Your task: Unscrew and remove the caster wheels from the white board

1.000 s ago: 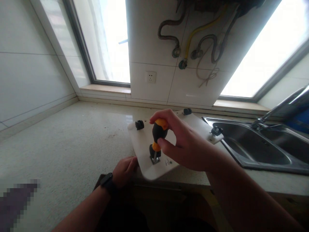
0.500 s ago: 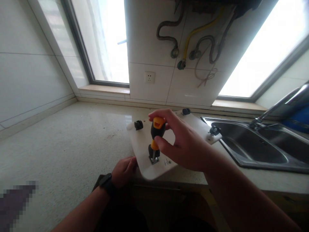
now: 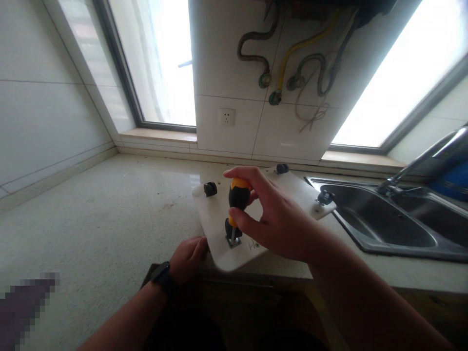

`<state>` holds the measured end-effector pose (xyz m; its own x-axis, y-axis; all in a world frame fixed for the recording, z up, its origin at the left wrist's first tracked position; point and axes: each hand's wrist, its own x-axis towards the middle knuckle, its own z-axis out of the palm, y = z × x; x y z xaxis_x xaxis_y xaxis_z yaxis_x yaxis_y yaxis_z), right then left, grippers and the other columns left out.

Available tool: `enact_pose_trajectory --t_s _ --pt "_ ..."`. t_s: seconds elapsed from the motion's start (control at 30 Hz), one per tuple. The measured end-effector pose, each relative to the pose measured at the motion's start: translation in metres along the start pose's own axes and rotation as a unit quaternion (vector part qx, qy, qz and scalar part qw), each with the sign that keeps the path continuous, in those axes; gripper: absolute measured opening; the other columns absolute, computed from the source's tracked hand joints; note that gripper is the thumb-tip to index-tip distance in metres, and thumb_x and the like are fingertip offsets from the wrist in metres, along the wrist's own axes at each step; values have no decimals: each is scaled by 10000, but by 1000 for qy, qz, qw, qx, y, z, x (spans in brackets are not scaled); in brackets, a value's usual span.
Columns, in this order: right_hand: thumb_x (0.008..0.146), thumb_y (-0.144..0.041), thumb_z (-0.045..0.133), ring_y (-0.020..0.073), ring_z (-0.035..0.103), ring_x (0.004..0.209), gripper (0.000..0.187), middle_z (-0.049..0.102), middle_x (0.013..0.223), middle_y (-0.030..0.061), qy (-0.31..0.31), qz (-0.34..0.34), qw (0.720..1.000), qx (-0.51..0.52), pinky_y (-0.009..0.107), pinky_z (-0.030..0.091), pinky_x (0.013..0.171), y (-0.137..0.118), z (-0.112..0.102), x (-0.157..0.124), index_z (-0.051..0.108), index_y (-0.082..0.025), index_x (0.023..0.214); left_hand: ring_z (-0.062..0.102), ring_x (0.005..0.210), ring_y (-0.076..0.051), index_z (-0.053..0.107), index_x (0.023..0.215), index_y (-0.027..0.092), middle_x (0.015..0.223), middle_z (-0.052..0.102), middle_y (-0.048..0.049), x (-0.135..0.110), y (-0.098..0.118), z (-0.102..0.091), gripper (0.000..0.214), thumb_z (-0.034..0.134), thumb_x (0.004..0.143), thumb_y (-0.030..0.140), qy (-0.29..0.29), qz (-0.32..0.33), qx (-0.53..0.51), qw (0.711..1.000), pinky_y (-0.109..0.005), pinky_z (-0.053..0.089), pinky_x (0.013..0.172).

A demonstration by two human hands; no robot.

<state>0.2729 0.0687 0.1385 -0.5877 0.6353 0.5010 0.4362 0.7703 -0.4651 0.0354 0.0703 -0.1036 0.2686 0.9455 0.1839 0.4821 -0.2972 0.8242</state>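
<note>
A pale speckled worktop [image 3: 91, 209] is running along a tiled wall, its far left corner meeting two tiled sides below a bright window [image 3: 164, 58]. At its front edge, the left hand [image 3: 188, 258], wearing a dark watch [image 3: 161, 275], is lying against the left side of a white board [image 3: 219, 258]. The board is sitting mid-worktop, its near corner pointing toward the front edge, with black casters [image 3: 209, 189] facing up. Above the back edge, a socket [image 3: 227, 117] and hoses [image 3: 252, 56] are showing on the wall. The right hand's [image 3: 281, 219] fingers are gripping an orange-and-black screwdriver [image 3: 239, 197], whose shaft is standing nearly upright at the metal plate of the near caster. Toward the worktop's right end, a steel sink [image 3: 380, 219] is lying beside the board, under a tap [image 3: 402, 170].

Small dark marks are showing near the board's front side, too faint for reading.

A pixelated patch [image 3: 29, 302] is covering the near left. The left hand's fingertips are hiding, so I cannot tell whether they are gripping. The screwdriver's tip is blurring into the plate; a blue object [image 3: 453, 170] is being cut off at right.
</note>
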Motion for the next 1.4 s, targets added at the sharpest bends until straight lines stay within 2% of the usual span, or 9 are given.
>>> enact_pose_trajectory --t_s 0.1,0.2,0.4,0.6,0.7,0.9,1.03,1.2,1.4 --pt "911 -305 739 146 603 898 504 597 1180 36 12 -2 1000 -8 330 550 807 3 1 0 521 -289 1366 604 679 -200 700 808 171 764 689 -70 0 4 -1 647 257 1074 560 4 2 -3 1000 -312 503 673" --pt "899 -208 717 130 615 829 600 617 1155 25 9 18 999 29 336 562 794 4 2 0 456 -301 1432 617 696 -210 695 774 179 741 685 -67 0 5 -2 650 262 1071 562 8 4 -3 1000 -320 512 694" --pt "861 -107 616 199 651 1007 625 623 1261 81 -2 24 997 68 415 576 900 3 3 -4 395 -253 1428 585 663 -197 676 759 174 717 655 -59 0 1 -1 660 252 1071 572 0 -8 2 1000 -304 484 659" --pt "878 -325 778 195 636 1015 532 594 1273 62 38 5 999 32 384 591 856 5 6 -4 508 -295 1334 571 654 -189 671 773 167 731 650 -61 0 2 0 653 246 1076 559 -1 -5 7 1000 -294 460 635" --pt "871 -230 752 198 661 996 616 619 1252 61 33 36 995 85 381 609 816 6 8 -4 453 -315 1403 582 666 -196 681 779 174 743 670 -64 0 4 -1 645 254 1074 555 6 3 9 1000 -305 474 652" --pt "812 -68 614 205 661 1060 657 614 1283 79 2 36 989 143 442 574 974 6 7 -7 392 -279 1394 592 666 -200 680 761 181 700 658 -57 0 9 -2 648 263 1062 575 13 2 7 1000 -310 490 662" --pt "836 -83 604 199 624 1048 595 572 1283 88 1 28 996 88 424 548 950 2 6 -9 393 -269 1361 580 648 -194 670 749 178 717 666 -62 0 7 -1 650 261 1063 574 8 -7 5 1000 -302 474 631" --pt "905 -359 742 180 611 915 410 592 1146 60 26 46 998 43 357 549 780 -1 5 -6 501 -264 1224 584 673 -188 670 776 166 760 675 -65 0 4 -1 633 255 1081 534 4 -2 4 1000 -306 467 668" --pt "847 -202 740 179 682 930 524 648 1161 45 40 74 991 102 323 611 738 1 1 -4 513 -273 1314 553 628 -173 584 707 185 675 597 -26 0 7 -1 568 300 1076 509 43 13 -8 999 -293 423 628"
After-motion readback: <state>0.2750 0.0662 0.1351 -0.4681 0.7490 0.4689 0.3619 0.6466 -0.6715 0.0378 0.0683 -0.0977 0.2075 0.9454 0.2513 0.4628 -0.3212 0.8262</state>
